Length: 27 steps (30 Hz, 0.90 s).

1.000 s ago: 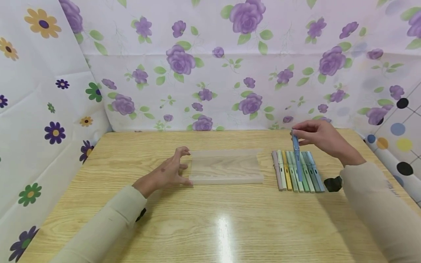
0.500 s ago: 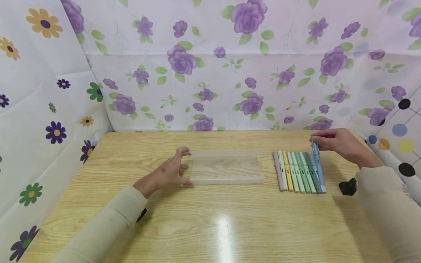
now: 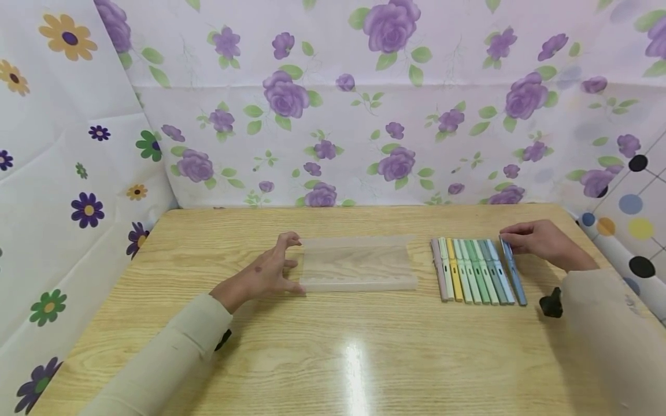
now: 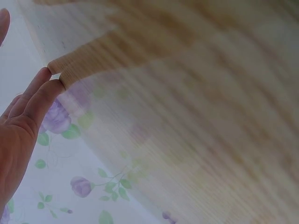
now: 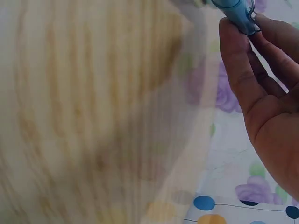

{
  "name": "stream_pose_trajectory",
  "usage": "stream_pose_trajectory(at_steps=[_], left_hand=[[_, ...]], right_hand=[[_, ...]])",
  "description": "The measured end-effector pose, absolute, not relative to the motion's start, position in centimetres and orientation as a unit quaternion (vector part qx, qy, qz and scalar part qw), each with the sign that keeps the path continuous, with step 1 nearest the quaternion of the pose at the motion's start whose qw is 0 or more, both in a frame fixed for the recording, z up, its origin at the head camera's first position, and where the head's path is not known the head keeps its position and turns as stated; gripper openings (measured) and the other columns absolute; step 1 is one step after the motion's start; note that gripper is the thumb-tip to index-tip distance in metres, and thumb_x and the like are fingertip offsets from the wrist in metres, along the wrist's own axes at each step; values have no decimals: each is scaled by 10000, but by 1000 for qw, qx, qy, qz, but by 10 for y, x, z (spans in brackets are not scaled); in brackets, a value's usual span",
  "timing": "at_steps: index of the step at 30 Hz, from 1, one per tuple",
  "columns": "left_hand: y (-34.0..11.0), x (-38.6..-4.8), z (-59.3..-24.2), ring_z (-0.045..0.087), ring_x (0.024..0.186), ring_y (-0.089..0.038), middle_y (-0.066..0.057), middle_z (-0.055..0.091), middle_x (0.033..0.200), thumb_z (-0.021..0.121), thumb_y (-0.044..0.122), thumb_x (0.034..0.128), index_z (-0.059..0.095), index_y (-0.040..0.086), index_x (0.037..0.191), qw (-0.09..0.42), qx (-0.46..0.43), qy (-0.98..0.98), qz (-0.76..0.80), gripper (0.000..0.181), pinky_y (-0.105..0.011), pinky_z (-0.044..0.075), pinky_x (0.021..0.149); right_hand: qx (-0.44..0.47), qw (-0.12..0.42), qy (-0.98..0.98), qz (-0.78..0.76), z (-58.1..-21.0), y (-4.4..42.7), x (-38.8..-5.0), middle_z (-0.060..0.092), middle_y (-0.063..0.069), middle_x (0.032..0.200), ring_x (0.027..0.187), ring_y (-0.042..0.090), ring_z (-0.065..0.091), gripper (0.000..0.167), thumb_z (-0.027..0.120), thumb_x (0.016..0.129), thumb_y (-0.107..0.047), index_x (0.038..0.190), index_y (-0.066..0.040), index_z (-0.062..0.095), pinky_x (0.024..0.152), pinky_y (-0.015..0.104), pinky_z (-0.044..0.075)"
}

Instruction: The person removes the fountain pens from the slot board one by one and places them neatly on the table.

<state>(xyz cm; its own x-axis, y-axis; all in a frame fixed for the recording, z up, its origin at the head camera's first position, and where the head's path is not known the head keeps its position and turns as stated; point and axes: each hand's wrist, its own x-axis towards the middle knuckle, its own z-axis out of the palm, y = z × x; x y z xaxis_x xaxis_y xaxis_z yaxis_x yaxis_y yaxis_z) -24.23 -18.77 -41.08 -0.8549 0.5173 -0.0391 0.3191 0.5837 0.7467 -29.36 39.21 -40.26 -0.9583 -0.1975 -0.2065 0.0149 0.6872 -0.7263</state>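
My right hand (image 3: 543, 242) pinches the top end of a blue pen (image 3: 514, 274) between thumb and fingers. The pen slants low at the right end of a row of pens (image 3: 470, 271) in mauve, yellow, greens and pale blue. In the right wrist view the fingertips hold the pen's blue clip end (image 5: 236, 11). My left hand (image 3: 262, 268) lies at the left end of a clear, shallow plastic tray (image 3: 359, 286), thumb at its near corner and forefinger at its far corner. Its fingers (image 4: 44, 98) look fairly straight in the left wrist view.
The wooden table (image 3: 312, 346) ends at a flowered cloth (image 3: 333, 115) behind. Another flowered cloth hangs on the left, and a dotted one (image 3: 640, 219) on the right. A black piece (image 3: 551, 303) sits under the right cuff.
My right hand has carried the blue pen rightward from above the row and lowered it beside the row's right end. My left hand and the tray have stayed put.
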Motion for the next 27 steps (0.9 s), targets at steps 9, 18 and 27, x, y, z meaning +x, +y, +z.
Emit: stream_pose_trajectory(at_steps=[9,18,27], left_hand=[[-188,-241,-410,530,1245,-474,-223,238,1559,871,153,786,104,91,1465,121,247,882,383,1026,-538,514,942],[-187,-240,-408,527,1254,-467,-225,248,1556,860,151,802,109,111,1460,121,241,883,385,999,-554,497,961],[-186,-240,-408,527,1249,-474,-229,246,1554,859,149,804,109,91,1463,124,243,881,386,1000,-559,497,958]], right_hand=[[-36,130,935,-327,-409,391,-300,707,177,1038,843,221,717,509,576,1035,-288,1302,145,552,796,440,580],[-17,144,927,-346,-410,385,-304,667,251,1143,882,222,717,506,588,1030,-265,1320,147,537,791,399,590],[0,154,920,-359,-411,378,-304,659,262,1132,879,214,711,482,573,1038,-221,1338,152,515,759,379,599]])
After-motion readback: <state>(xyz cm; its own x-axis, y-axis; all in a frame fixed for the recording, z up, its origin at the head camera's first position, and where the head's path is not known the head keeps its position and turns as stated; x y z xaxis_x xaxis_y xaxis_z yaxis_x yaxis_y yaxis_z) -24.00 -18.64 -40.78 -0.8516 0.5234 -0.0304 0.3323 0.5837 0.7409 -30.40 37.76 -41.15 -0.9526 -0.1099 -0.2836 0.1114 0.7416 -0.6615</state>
